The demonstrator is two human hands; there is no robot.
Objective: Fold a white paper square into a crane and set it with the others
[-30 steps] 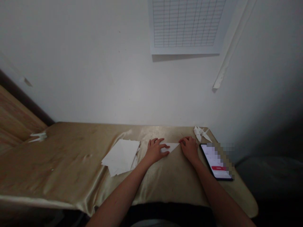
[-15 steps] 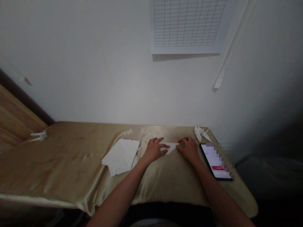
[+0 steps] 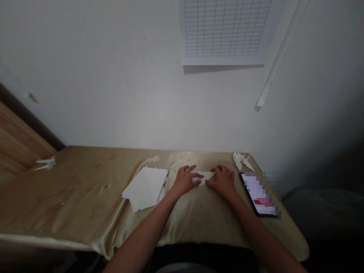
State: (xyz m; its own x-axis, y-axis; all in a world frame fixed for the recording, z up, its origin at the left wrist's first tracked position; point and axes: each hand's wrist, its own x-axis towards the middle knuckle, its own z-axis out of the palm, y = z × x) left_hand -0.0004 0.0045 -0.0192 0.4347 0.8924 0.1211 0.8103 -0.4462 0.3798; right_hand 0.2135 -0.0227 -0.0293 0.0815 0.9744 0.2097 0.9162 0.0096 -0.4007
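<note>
A small folded piece of white paper (image 3: 207, 175) lies on the cloth between my two hands. My left hand (image 3: 185, 180) rests on its left end, fingers apart, with thumb and index finger lying over the paper. From the right, my right hand (image 3: 224, 181) touches the same paper. Its thumb is at the lower edge and its index finger at the upper right corner, with a gap between them. Parts of the paper are covered by my fingers.
Left of my hands lies a stack of white paper sheets (image 3: 148, 185). Folded paper figures (image 3: 241, 160) sit at the far right corner, above a lit phone (image 3: 256, 195). Another white paper piece (image 3: 47, 163) is at far left. A shiny gold tablecloth (image 3: 85, 189) meets the wall.
My right thumb has slid left along the lower edge of the paper, and the right index finger has moved slightly up and left. My left hand has stayed almost in place.
</note>
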